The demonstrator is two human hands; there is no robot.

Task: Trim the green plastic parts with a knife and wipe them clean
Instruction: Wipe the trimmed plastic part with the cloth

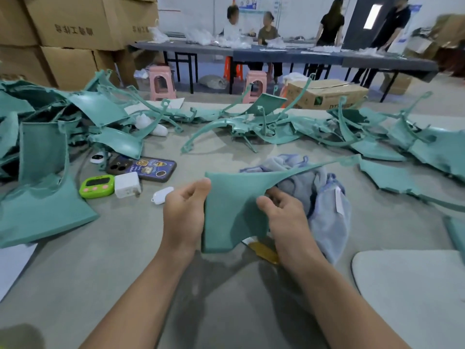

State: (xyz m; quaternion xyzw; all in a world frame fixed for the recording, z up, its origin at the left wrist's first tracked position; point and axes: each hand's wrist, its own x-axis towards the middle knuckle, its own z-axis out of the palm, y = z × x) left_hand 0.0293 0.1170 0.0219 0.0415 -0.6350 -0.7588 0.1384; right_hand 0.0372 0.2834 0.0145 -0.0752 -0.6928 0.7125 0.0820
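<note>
I hold one green plastic part [231,210] upright over the middle of the table; a thin curved arm runs from it up to the right. My left hand [185,210] grips its left edge with the thumb near the top corner. My right hand [281,215] grips its right side, thumb on the front face. A blue-grey cloth [324,197] lies crumpled on the table just behind and right of my right hand. A yellow-handled tool [264,251], perhaps the knife, shows partly under the part and my right wrist.
Piles of green plastic parts [45,147] cover the left, back and right of the grey table [113,273]. A phone [148,168], green timer [97,186], white charger [127,185] and white fob [162,195] lie left of centre. People sit at far tables [251,50].
</note>
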